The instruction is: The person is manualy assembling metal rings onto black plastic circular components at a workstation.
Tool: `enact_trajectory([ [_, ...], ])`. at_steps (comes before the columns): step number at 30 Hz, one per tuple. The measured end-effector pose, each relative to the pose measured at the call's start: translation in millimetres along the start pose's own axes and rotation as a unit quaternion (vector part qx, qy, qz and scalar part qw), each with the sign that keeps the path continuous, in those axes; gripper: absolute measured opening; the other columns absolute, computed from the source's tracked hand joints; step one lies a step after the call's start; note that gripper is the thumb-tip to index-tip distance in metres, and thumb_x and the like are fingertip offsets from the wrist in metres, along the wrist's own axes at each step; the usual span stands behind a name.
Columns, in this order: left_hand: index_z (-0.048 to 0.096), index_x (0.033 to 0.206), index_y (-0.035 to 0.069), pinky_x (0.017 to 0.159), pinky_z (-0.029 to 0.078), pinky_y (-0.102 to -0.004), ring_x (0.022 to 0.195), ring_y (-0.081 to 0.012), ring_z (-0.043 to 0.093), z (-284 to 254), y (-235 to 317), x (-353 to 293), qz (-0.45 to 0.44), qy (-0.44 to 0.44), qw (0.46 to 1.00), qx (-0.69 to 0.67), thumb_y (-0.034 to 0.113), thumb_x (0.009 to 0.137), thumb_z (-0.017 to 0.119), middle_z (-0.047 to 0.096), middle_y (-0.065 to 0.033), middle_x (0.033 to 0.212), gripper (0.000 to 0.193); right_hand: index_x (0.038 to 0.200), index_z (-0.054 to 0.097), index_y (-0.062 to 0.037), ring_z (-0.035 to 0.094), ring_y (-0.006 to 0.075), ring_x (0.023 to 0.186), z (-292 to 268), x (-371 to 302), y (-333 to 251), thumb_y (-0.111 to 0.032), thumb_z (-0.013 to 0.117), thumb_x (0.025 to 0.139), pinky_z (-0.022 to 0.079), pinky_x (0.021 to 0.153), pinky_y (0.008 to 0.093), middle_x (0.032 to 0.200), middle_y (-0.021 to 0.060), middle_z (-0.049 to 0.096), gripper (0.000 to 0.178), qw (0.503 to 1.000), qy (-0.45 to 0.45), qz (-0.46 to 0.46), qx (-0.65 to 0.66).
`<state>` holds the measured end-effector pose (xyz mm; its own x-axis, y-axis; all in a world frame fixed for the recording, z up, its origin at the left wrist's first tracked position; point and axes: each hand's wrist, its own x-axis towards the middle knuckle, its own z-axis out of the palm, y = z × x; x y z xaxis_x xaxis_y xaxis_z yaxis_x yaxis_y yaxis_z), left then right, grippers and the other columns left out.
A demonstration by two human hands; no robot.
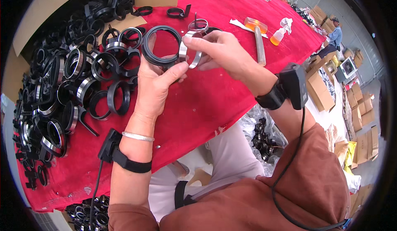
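Note:
My left hand [155,80] is closed around a black ring [160,61], gripping it at its lower side with the thumb and fingers. The ring is tilted toward me above the red cloth. My right hand [221,51] pinches a shiny silver metal band [194,60] between thumb and fingers, right against the ring's right side. Whether the band is joined to the ring cannot be made out. Just beyond my right fingers, a silver-rimmed ring with a stem [198,24] rests on the cloth.
A big heap of black and silver rings [82,78] covers the left of the red table [198,107]. A mallet [259,49] and a spray bottle [278,36] lie and stand at right. Cardboard boxes [320,90] and a person [335,36] are farther right.

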<state>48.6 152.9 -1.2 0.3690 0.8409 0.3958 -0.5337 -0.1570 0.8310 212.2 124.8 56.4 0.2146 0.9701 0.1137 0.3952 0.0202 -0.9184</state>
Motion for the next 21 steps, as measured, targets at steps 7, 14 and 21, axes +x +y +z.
enact_trajectory([
  [7,0.028,0.137,-0.001,0.054,0.046,-0.0258,0.059,-0.0148,0.058,-13,-1,1,-0.059,0.004,0.996,-0.072,0.005,0.077,0.07,0.063,-0.0087,0.08,0.074,0.132,0.04,-0.003,0.054,0.0254,0.106,-5,-13,6,-0.017,0.074,0.075,0.048,0.087,0.036,0.115,0.0151,0.052,0.067,0.959,-0.064,-0.208,-0.18],
  [14,0.029,0.137,0.001,0.054,0.046,-0.0274,0.058,-0.0165,0.056,-12,2,3,-0.096,-0.033,0.986,-0.129,0.005,0.077,0.068,0.06,-0.0102,0.084,0.072,0.128,0.044,-0.0077,0.05,0.0339,0.104,-8,-13,5,-0.007,0.072,0.061,0.044,0.091,0.0395,0.119,0.0173,0.047,0.072,0.736,-0.03,-0.54,-0.406],
  [21,0.019,0.143,0.01,0.055,0.048,-0.0288,0.06,-0.0182,0.058,-11,-2,4,-0.132,-0.037,0.984,-0.116,0.037,0.094,0.048,0.059,-0.0133,0.097,0.063,0.125,0.044,-0.0007,0.052,0.0348,0.102,-13,-19,6,-0.012,0.073,0.061,0.046,0.088,0.0394,0.112,0.0203,0.05,0.07,0.774,-0.021,-0.495,-0.394],
])
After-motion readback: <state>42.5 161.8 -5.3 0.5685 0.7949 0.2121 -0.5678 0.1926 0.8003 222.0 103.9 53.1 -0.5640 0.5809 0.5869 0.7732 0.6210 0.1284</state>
